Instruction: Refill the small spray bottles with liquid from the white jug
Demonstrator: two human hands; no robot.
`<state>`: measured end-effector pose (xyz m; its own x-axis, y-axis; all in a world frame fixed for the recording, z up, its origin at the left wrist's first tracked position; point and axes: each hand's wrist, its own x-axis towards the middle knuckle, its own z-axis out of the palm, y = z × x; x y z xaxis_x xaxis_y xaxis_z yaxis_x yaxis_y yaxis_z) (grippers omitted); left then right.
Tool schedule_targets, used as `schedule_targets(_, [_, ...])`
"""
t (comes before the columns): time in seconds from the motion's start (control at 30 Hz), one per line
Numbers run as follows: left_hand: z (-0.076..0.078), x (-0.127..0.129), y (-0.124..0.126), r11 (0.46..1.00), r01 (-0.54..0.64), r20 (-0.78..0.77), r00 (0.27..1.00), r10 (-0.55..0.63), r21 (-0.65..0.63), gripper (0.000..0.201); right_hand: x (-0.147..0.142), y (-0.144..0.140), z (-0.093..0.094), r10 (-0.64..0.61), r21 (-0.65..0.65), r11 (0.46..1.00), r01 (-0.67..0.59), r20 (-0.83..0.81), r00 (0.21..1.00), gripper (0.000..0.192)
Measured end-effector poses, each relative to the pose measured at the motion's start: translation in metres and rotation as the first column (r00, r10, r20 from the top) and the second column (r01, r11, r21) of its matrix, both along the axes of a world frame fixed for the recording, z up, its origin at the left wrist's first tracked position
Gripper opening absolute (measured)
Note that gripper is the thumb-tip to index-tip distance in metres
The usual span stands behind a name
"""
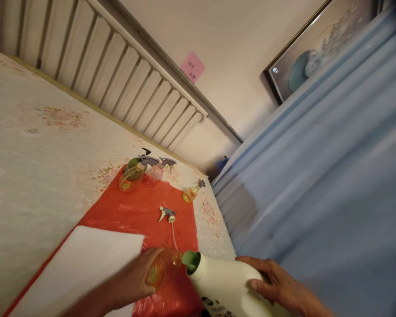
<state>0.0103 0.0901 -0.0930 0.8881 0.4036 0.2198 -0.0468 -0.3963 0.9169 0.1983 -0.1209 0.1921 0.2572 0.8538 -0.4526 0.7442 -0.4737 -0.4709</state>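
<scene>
Left hand closed around small orange bottle, tilted so its neck meets spout. Right hand grips white jug, tipped toward 9 o'clock. Loose spray head at 12 o'clock on red sheet, off so neck stays open.

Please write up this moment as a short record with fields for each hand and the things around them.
left hand: holds a small orange bottle, open-topped
right hand: tilts a white jug, its green spout at the bottle's mouth
loose part: spray head with tube lies on the red sheet
farther back: three spray bottles and a fourth
beside: white cloth
</scene>
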Motion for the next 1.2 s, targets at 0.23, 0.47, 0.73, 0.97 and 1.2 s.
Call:
schedule_targets(0.23, [0.008, -0.004, -0.003, 0.997, -0.013, 0.021, 1.000, 0.015, -0.070, 0.073, -0.002, 0.003, 0.003, 0.006, 0.008, 1.000, -0.006, -0.013, 1.000, 0.056])
schedule_targets(0.47, [0.002, 0.000, -0.001, 0.999, -0.003, 0.011, 1.000, 0.003, -0.039, 0.080, -0.001, 0.003, 0.001, 0.014, 0.017, 1.000, -0.014, -0.033, 0.999, 0.052])
schedule_targets(0.73, [0.009, -0.003, -0.003, 0.998, -0.025, 0.026, 0.999, 0.027, -0.065, 0.074, -0.003, 0.003, 0.003, 0.000, -0.007, 1.000, 0.000, 0.023, 1.000, 0.062])
schedule_targets(0.97, [0.014, -0.004, -0.002, 0.997, -0.010, 0.041, 0.999, 0.013, -0.080, 0.071, -0.001, 0.002, 0.002, -0.011, -0.013, 1.000, 0.011, 0.023, 1.000, 0.062])
schedule_targets(1.2, [0.013, -0.004, -0.001, 0.999, 0.003, -0.002, 1.000, -0.003, -0.048, 0.072, -0.002, 0.003, 0.003, -0.002, -0.016, 1.000, 0.002, 0.028, 1.000, 0.060])
